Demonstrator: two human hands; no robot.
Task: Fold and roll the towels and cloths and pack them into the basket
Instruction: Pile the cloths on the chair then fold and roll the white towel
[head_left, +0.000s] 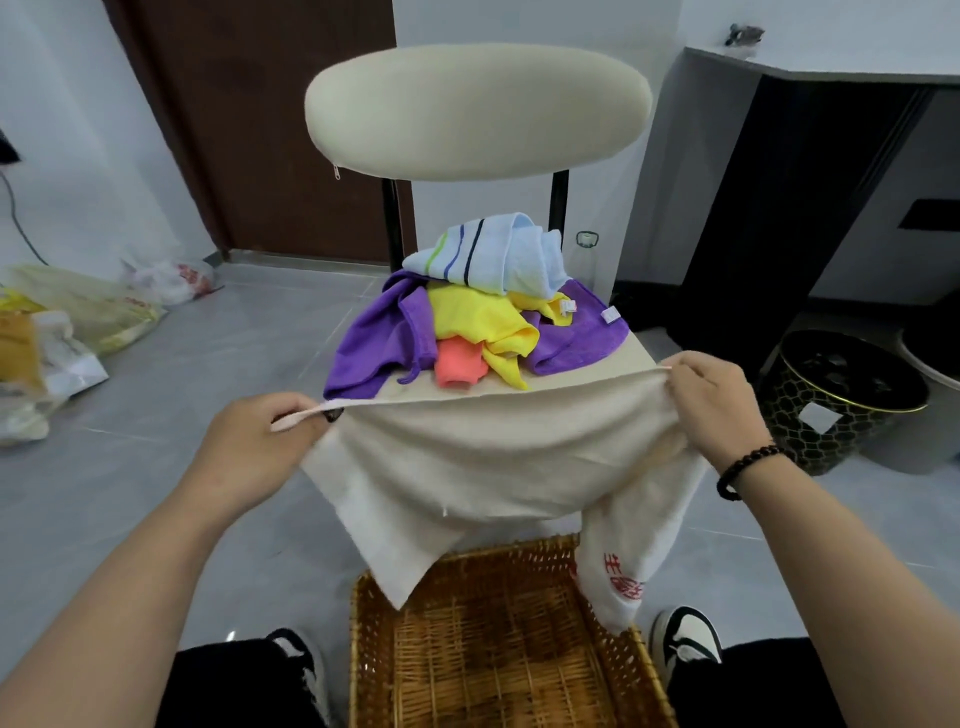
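A person holds a cream towel (467, 457) stretched out between both hands above the front edge of a chair seat (636, 358). The left hand (260, 441) pinches the towel's upper left edge between thumb and curled fingers, and the right hand (719, 405) grips the upper right corner with its fingers curled over the cloth; a dark bead bracelet (748, 470) sits on that wrist. The towel's top edge runs nearly straight from hand to hand, while the rest hangs down, with one pointed corner and a longer tail with red printing dangling over a wicker basket (498, 670) on the floor between the person's shoes. Nothing seems to lie in the basket yet, though its near end is cut off by the frame. On the chair seat behind the towel lies a loose pile: a purple cloth (363, 338) at the bottom, a yellow cloth (478, 317) and an orange cloth (460, 366) on it, and a light blue striped towel (498, 252) on top. A black patterned bin (841, 395) stands to the right, plastic bags (78, 317) to the left.
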